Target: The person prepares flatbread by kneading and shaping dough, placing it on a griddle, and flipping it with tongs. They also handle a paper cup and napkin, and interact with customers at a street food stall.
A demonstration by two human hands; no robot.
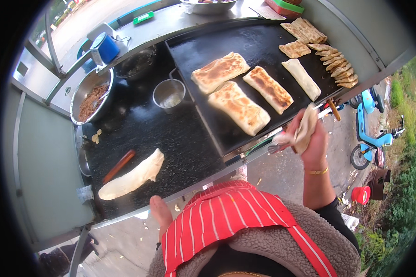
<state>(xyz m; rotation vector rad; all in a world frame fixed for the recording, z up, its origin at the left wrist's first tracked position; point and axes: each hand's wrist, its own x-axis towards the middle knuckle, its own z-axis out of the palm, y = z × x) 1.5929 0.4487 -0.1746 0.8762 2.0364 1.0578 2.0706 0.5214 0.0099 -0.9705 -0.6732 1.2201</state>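
My right hand [313, 138], blurred, is off the griddle's front edge, gripping a crumpled beige cloth [305, 130]; metal prongs show beside it. My left hand [160, 210] rests near the counter's front edge, its fingers partly hidden, and nothing shows in it. A long flattened piece of raw dough [131, 176] lies on the dark speckled counter, with a wooden rolling pin [119, 166] beside it. On the black griddle lie two large browned flatbreads [241, 107], a narrower browned one [268, 90] and a pale one [301, 79].
A metal bowl of brown filling [92, 100] stands at the left, a metal cup [169, 93] behind the dough. Cut flatbread pieces [339, 65] are lined up along the griddle's right rim. A wooden handle [334, 110] juts out past the front edge. Side panels enclose the stall.
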